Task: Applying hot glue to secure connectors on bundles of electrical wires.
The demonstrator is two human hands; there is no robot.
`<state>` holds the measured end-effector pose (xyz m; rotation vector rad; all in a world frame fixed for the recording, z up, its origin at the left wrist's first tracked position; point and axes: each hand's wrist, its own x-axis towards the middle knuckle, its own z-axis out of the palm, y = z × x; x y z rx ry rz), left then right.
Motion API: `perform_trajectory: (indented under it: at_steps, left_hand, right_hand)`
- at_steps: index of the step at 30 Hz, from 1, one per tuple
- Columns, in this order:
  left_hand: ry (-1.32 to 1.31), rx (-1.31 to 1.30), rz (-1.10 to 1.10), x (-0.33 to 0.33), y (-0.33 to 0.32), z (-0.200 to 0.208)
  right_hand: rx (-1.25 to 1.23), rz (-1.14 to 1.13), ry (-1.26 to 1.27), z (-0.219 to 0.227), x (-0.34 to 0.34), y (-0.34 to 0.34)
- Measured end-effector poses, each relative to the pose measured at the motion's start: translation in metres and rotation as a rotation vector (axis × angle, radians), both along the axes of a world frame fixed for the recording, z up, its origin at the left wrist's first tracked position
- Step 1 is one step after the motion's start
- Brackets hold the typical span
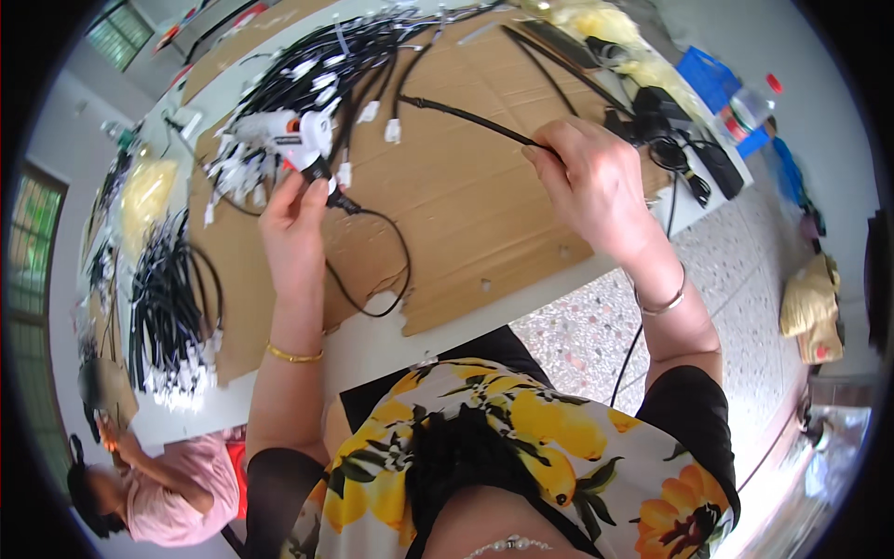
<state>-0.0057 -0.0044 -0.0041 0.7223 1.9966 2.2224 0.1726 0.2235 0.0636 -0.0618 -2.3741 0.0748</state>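
My left hand (294, 224) is closed round the dark handle of a glue gun (315, 135) with a white body and a red trigger. Its power cord (408, 265) loops down across the cardboard. My right hand (596, 182) pinches a thin black cable (475, 122), which slants up and left from my fingers to a knobby dark end. That end is apart from the glue gun. Behind and around the gun lies a big heap of black cables (307, 70) with white connectors (393, 130). Part of the heap is hidden by the gun.
Cardboard (503, 224) covers much of the white table. Another cable bundle (168, 307) lies at left. Adapters and dark cords (656, 112), a blue basket (703, 79) and a plastic bottle (752, 104) are at right. A person in pink (182, 494) sits at lower left.
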Motion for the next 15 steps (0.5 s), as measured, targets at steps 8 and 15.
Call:
perform_trajectory:
  at_steps: [8, 15]
  left_hand:
    - [-0.056, -0.065, -0.088, 0.008, 0.007, -0.003]
    - [0.015, -0.026, -0.110, 0.012, 0.008, 0.006]
  right_hand:
    - [0.010, -0.013, -0.031, 0.045, 0.014, 0.055]
    - [-0.252, -0.135, 0.289, 0.103, 0.037, 0.090]
